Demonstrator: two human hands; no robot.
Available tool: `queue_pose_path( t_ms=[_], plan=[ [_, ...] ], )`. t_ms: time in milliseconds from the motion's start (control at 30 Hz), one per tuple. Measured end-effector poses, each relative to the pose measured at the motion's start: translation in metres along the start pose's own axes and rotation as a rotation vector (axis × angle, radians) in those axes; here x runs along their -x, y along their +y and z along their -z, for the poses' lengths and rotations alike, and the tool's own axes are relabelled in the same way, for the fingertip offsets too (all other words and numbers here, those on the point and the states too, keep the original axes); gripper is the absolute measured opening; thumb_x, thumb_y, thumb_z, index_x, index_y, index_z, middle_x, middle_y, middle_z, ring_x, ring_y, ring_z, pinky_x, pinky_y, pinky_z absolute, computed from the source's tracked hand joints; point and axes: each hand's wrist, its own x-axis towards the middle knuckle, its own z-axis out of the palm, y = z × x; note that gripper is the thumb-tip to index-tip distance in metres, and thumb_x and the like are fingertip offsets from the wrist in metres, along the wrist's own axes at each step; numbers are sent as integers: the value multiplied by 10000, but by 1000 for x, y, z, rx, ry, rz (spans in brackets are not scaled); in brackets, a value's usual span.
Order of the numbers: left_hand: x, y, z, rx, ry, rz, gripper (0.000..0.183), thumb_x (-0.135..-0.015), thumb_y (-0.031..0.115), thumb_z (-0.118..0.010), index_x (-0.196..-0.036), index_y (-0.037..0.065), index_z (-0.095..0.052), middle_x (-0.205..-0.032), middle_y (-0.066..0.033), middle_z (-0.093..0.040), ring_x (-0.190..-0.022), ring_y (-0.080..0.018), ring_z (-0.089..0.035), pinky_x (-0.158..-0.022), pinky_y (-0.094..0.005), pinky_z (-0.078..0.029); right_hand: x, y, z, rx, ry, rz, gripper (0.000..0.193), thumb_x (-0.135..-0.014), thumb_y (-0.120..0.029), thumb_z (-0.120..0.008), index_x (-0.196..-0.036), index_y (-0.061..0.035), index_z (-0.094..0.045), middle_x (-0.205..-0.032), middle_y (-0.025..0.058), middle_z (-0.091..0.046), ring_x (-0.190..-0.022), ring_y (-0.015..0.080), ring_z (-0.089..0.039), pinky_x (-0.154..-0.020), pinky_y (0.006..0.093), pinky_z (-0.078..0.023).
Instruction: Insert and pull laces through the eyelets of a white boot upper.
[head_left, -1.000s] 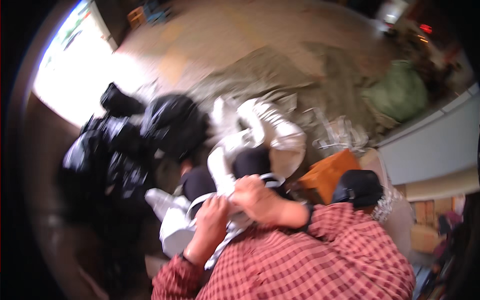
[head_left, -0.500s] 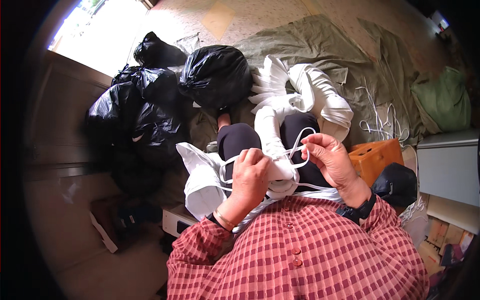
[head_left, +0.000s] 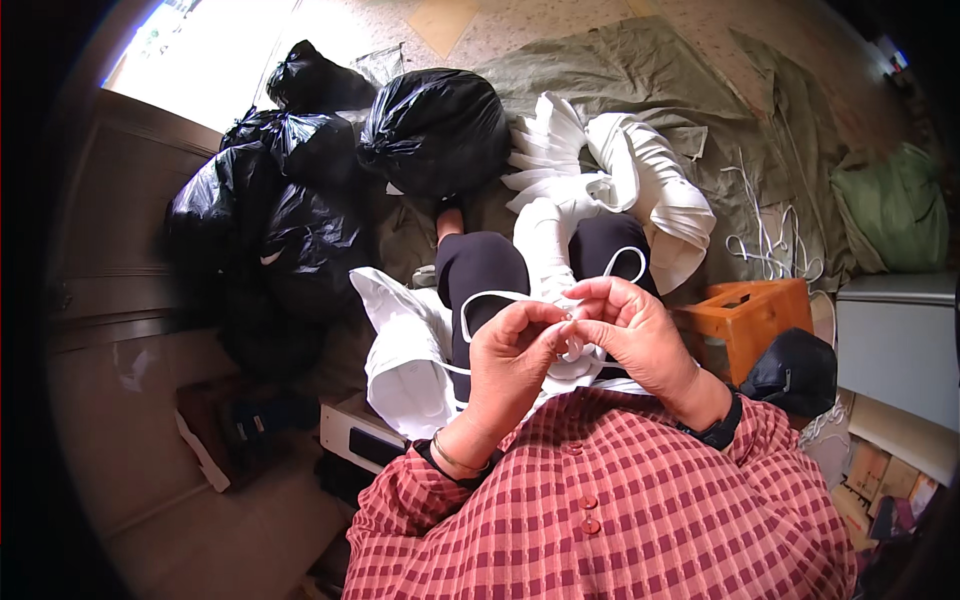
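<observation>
My left hand (head_left: 512, 352) and my right hand (head_left: 640, 338) meet over my lap, thumbs and fingertips pinched together on a white lace (head_left: 488, 296). One loop of the lace arcs out beside the left hand, another rises above the right. Between and below my fingers shows a white piece (head_left: 570, 372), largely hidden by the hands. A nested row of white fabric pieces (head_left: 543, 245), shaped like shoe uppers, runs from my lap between my knees and curves away over the floor. More such white pieces (head_left: 410, 385) lie to the left of my left hand.
Full black plastic bags (head_left: 435, 135) are heaped ahead and to the left. To the right stand a wooden stool (head_left: 750, 315), a black pouch (head_left: 790, 370) and a grey box (head_left: 895, 330). Loose white laces (head_left: 770, 240) and a green sack (head_left: 890, 210) lie on the drab cloth (head_left: 610, 80).
My right hand has moved left and my left hand slightly right, so their fingertips now meet. The lace end held out on the right is now drawn in between both hands.
</observation>
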Motion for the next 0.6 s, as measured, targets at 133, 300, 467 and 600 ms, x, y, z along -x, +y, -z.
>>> queue_pose_path(
  t_ms=[133, 300, 467, 600],
  plan=[
    [0, -7, 8, 73, -56, 53, 93, -1042, 76, -728, -1108, 17, -699, -979, -10, -744, -811, -60, -668, -732, -207, -537, 2, -13, -1, 114, 8, -120, 546, -998, -28, -740, -1497, -8, -520, -1147, 92, -753, -1057, 149, -722, -966, 285, -569],
    [5, 6, 12, 121, -37, 163, 69, -1133, 129, -575, -1144, 69, -544, -883, -38, -707, -649, -74, -604, -603, -213, -507, -1, -28, 14, 1024, -92, 384, 887, -825, -134, -874, -1592, -53, -436, -1592, 166, -515, -1511, 332, -463, -1266, 436, -358],
    [61, 114, 46, -1030, 296, -426, 108, -1100, 160, -609, -1107, 62, -562, -794, -12, -548, -701, -102, -534, -594, -260, -432, -31, -13, 30, 1156, -224, 385, 970, -784, -184, -880, -1622, -54, -409, -1610, 169, -499, -1526, 369, -433, -1295, 443, -312],
    [123, 186, 67, -2009, 1319, -915, 103, -1046, 40, -645, -950, 3, -637, -972, -117, -630, -900, -299, -631, -775, -434, -557, -31, -10, 31, 1112, -237, 405, 924, -801, -169, -852, -1612, -64, -423, -1577, 208, -516, -1502, 384, -461, -1284, 455, -326]
  ],
)
